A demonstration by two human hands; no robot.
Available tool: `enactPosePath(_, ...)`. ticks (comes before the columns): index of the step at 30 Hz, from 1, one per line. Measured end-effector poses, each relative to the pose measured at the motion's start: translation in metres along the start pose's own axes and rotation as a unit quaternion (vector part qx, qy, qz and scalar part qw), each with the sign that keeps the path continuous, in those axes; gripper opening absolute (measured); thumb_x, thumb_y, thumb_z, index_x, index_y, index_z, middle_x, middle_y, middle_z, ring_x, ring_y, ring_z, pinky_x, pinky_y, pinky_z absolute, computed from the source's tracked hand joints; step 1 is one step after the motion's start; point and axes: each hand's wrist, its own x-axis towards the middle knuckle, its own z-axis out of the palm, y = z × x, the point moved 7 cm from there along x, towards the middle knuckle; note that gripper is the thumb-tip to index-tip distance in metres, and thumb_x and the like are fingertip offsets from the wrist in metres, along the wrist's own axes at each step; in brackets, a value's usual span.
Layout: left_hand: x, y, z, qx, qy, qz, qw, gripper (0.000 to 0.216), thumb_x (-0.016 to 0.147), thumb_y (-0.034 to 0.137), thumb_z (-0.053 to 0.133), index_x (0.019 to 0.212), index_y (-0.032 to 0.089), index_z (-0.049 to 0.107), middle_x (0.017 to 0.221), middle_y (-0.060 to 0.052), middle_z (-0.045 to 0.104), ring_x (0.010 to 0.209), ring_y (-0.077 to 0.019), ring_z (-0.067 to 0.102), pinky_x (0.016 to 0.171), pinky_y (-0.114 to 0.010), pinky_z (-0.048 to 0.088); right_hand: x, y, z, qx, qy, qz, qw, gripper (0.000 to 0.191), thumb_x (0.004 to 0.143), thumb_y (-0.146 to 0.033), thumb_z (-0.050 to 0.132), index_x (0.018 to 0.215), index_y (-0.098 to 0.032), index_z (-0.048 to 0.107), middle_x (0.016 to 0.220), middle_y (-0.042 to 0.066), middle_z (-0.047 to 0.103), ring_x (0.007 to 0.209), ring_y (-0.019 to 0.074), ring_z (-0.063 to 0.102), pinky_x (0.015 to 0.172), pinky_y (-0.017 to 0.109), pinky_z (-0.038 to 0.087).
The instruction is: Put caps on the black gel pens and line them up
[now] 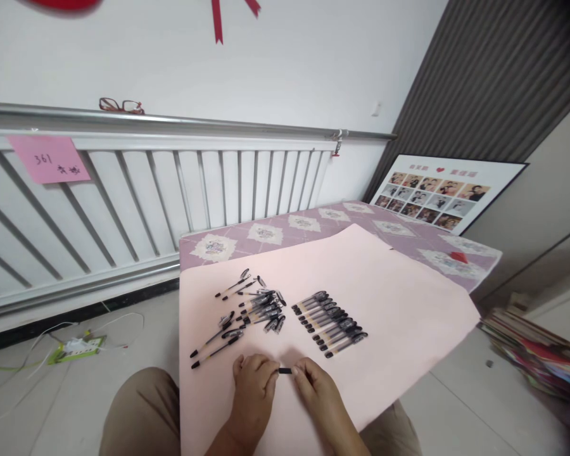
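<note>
The left hand [255, 387] and right hand [317, 383] pinch a black pen part [285, 371] between them, its ends hidden by fingers; beyond the left hand lies a loose jumble of gel pens [262, 310]; beyond the right, a slanting pen row [335, 329]; farther off, a floral tablecloth [308, 222], then a white radiator [231, 183].
</note>
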Motion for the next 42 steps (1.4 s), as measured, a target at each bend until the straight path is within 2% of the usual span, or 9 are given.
enactPosePath(6,0.0001,0.0020,-0.0020,-0.004,0.009,-0.005,1.000,0.025,0.079,0.013,0.051,0.092,0.031,0.063,0.090,0.003,0.064,0.089,-0.0160,0.056,0.093,-0.042,0.025,0.0000,0.0038,0.0014,-0.060,0.007,-0.002,0.998,0.034,0.084,-0.040,0.040,0.055,-0.022,0.038,0.053,-0.004,0.039,0.054,0.0147,0.043,0.052,0.024,0.033)
enactPosePath(12,0.0004,0.0027,-0.0039,-0.009,0.019,-0.014,1.000,0.021,0.078,0.014,0.052,0.086,0.029,0.064,0.089,0.003,0.064,0.090,-0.0164,0.056,0.093,-0.041,0.024,0.0000,0.0041,0.0032,0.020,-0.009,-0.015,1.000,0.019,0.081,-0.037,0.046,0.071,-0.021,0.048,0.063,-0.003,0.046,0.062,0.0148,0.047,0.059,0.023,0.039)
enactPosePath(21,0.0002,-0.0024,0.0029,-0.010,-0.018,-0.008,1.000,0.023,0.080,0.016,0.047,0.090,0.029,0.063,0.093,0.001,0.064,0.091,-0.0182,0.055,0.093,-0.045,0.023,0.0003,0.0066,0.0045,-0.051,-0.002,0.010,0.999,0.033,0.084,-0.042,0.039,0.057,-0.022,0.037,0.055,-0.004,0.038,0.056,0.0148,0.042,0.053,0.025,0.032)
enactPosePath(24,0.0006,-0.0030,0.0034,-0.016,-0.023,-0.013,1.000,0.023,0.081,0.016,0.047,0.091,0.030,0.062,0.094,0.001,0.064,0.093,-0.0181,0.055,0.093,-0.045,0.021,0.0004,0.0055,0.0027,-0.026,-0.006,0.012,1.000,0.033,0.086,-0.042,0.037,0.061,-0.022,0.042,0.058,-0.003,0.043,0.058,0.0150,0.044,0.055,0.024,0.034)
enactPosePath(28,0.0007,-0.0037,0.0040,-0.013,-0.022,-0.015,1.000,0.023,0.080,0.015,0.047,0.090,0.029,0.062,0.092,0.001,0.064,0.092,-0.0181,0.055,0.092,-0.045,0.023,0.0008,0.0036,0.0029,0.027,-0.011,-0.001,1.000,0.023,0.083,-0.039,0.043,0.068,-0.021,0.046,0.063,-0.003,0.044,0.062,0.0146,0.045,0.058,0.023,0.037)
enactPosePath(35,0.0001,-0.0036,0.0037,-0.015,-0.012,-0.008,1.000,0.022,0.080,0.016,0.048,0.090,0.029,0.063,0.092,0.001,0.064,0.091,-0.0178,0.055,0.093,-0.043,0.023,0.0001,0.0091,0.0040,-0.028,0.004,0.017,0.999,0.033,0.083,-0.042,0.042,0.058,-0.022,0.036,0.055,-0.005,0.036,0.056,0.0142,0.040,0.053,0.024,0.033)
enactPosePath(42,0.0001,-0.0041,0.0049,-0.011,-0.021,-0.010,1.000,0.022,0.081,0.017,0.047,0.091,0.029,0.062,0.093,0.000,0.064,0.093,-0.0186,0.054,0.094,-0.046,0.022,-0.0008,0.0034,0.0029,0.024,0.005,-0.006,1.000,0.022,0.083,-0.038,0.044,0.068,-0.021,0.046,0.064,-0.003,0.045,0.063,0.0147,0.045,0.059,0.023,0.038)
